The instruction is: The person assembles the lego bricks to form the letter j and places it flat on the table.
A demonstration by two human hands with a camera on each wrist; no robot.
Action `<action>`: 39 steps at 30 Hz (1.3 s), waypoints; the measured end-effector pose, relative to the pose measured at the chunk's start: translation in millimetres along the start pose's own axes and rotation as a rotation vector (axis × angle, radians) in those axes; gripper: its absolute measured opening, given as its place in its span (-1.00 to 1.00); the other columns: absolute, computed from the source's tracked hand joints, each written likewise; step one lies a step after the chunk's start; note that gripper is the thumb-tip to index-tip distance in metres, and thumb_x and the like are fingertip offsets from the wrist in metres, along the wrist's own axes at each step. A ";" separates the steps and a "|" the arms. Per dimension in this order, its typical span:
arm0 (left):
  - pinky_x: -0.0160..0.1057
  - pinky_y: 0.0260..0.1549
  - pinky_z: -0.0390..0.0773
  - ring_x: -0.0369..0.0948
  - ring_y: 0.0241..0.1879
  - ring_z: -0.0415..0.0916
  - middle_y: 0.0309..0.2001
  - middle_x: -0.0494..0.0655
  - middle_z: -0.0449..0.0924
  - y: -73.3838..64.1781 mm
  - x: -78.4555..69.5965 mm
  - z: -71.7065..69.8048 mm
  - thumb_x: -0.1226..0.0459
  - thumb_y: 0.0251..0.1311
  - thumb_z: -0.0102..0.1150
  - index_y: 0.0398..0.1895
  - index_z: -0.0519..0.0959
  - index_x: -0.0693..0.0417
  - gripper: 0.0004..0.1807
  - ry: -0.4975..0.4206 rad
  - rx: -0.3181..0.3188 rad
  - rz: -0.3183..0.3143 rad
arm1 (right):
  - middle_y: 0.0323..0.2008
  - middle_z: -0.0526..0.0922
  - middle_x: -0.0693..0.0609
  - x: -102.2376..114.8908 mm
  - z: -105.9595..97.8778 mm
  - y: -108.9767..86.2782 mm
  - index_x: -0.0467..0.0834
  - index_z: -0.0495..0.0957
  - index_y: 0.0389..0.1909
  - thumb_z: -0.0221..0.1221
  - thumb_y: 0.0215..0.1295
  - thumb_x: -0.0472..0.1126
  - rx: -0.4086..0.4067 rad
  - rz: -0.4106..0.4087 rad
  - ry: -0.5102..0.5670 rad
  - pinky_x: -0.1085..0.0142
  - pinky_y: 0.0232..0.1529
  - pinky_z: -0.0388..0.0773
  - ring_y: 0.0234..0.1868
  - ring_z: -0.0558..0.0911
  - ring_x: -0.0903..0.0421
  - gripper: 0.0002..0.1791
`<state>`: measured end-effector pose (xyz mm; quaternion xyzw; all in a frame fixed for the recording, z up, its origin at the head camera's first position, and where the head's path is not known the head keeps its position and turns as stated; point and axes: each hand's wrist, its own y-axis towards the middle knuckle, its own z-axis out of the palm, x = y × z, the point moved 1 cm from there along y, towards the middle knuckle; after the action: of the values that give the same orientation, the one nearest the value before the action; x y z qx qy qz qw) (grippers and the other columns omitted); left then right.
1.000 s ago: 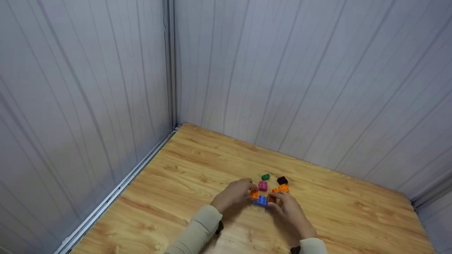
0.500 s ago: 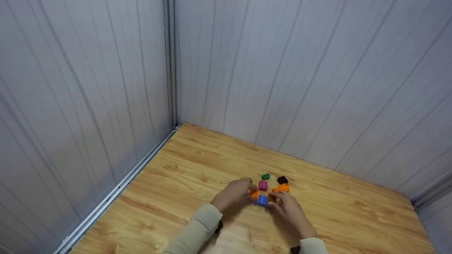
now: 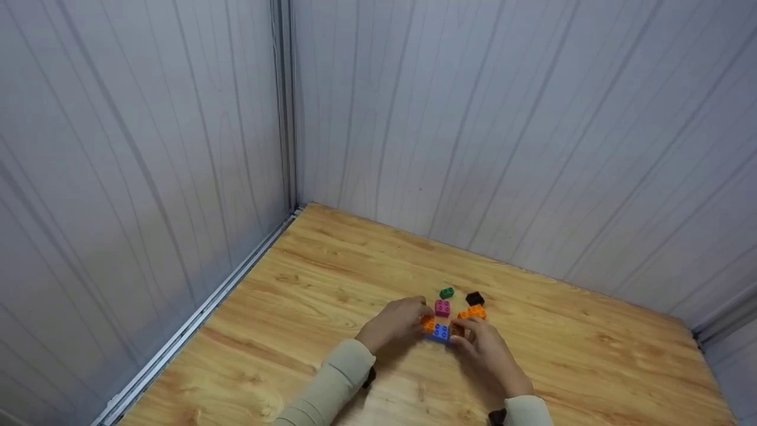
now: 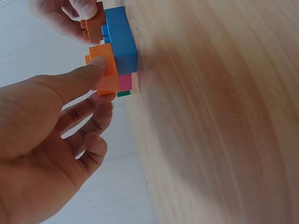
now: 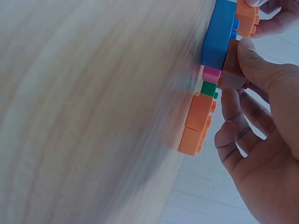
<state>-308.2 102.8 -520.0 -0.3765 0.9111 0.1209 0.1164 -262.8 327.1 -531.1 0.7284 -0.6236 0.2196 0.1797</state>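
A blue building brick (image 3: pixel 439 334) lies on the wooden table, its studs showing between the two hands. My left hand (image 3: pixel 397 322) pinches an orange brick (image 4: pixel 110 79) between thumb and fingers, at the left end of the blue brick's top. At the right end, my right hand (image 3: pixel 488 349) pinches a brown brick (image 5: pixel 231 63). Both pinched bricks sit right at the blue brick's studded face in the wrist views. In the left wrist view, a stretch of blue studs shows between the orange and the brown brick (image 4: pixel 96 28).
Just beyond the blue brick stands a pink brick (image 3: pixel 442 307), with a small green brick (image 3: pixel 446 293) farther back. Orange bricks (image 3: pixel 473 312) and a black brick (image 3: pixel 475 298) lie behind the right hand. Panelled walls (image 3: pixel 473 118) bound the table (image 3: pixel 331 254) at the back and left.
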 end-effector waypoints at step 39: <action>-0.42 0.03 0.55 -0.26 0.00 0.63 0.04 -0.10 0.72 32.7 -3.4 29.7 0.20 0.35 0.30 0.15 0.64 0.04 -0.66 -0.369 0.091 0.153 | 0.20 0.62 -0.19 -28.6 -13.4 26.9 -0.25 0.64 0.14 0.30 0.31 -0.40 -0.126 -0.103 -0.126 -0.06 0.16 0.61 0.20 0.64 -0.20 -0.62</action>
<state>-325.6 136.6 -542.6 -0.2719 0.9048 0.1551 0.2886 -294.3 353.7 -535.8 0.7592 -0.6078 0.1242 0.1969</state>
